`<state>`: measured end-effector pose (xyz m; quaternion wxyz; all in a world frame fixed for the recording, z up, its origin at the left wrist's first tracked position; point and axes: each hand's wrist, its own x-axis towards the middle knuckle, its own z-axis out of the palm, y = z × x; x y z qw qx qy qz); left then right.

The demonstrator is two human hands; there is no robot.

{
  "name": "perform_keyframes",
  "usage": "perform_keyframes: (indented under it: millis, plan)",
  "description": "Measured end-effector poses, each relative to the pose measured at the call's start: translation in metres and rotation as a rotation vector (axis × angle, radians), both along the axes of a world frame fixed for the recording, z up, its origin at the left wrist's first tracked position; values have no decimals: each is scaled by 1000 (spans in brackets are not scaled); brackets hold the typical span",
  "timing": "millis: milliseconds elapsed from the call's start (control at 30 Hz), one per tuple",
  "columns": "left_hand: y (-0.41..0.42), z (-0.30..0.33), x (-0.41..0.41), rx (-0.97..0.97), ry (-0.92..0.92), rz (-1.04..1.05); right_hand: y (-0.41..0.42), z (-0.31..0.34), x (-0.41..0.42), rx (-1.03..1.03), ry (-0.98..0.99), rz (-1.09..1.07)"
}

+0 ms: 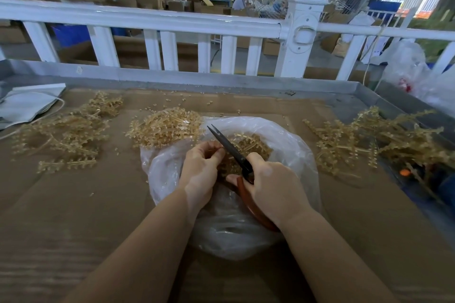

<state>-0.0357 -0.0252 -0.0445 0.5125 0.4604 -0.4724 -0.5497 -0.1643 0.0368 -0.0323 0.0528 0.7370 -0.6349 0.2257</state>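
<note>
- We are trimming an amber plastic sprue [227,167], a thin stem with small parts along it; it sits over the open clear bag [285,135] in the middle of the table [98,204], between our two hands
- We judge the sprue to be very light and springy rather than stiff, and weak at the little joints, so a hard bend could snap parts off or send them flying
- Its smooth surface looks slippery; the best hold, we think, is on the bare stem close to the cut, not on the small parts
- Our left hand [200,172] comes in from 7 o'clock, back of the hand up, with thumb and fingertips pinching the sprue at the hand's 1 o'clock edge
- Our right hand [273,184] comes in from 5 o'clock, its fingers curled round the red-brown handles of the scissors [230,149]
- The dark blades point to 11 o'clock, slightly parted at the tip, and pass just beside the left fingertips
- The scissors look heavy and rigid next to the plastic; we judge the main risk to be to the left fingertips, which are so near the blade
- A clump of cut pieces [253,145] lies in the bag at 12 o'clock from the hands
- Loose sprues lie on the table in a left heap [64,135] at 10 o'clock, a middle heap [165,126] at 11 o'clock and a right heap [364,138] at 2 o'clock, all apart from our hands
</note>
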Motion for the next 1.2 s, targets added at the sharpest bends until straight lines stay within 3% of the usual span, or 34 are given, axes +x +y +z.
perform_keyframes:
  millis: [200,367,667,933,1200]
  plan:
    - [-2,3,-2,61,96,7,0,1,-2,49,-44,-10]
    - [-1,9,-1,132,271,-14,4,14,-2,9,-434,14]
    - [3,31,-1,198,473,-85,-5,35,10,-64,-715,6]
    - [7,45,-4,186,486,-205,-16,36,13,-52,-773,25]
    - [9,47,-8,168,430,-47,-11,57,-1,6,-1167,122]
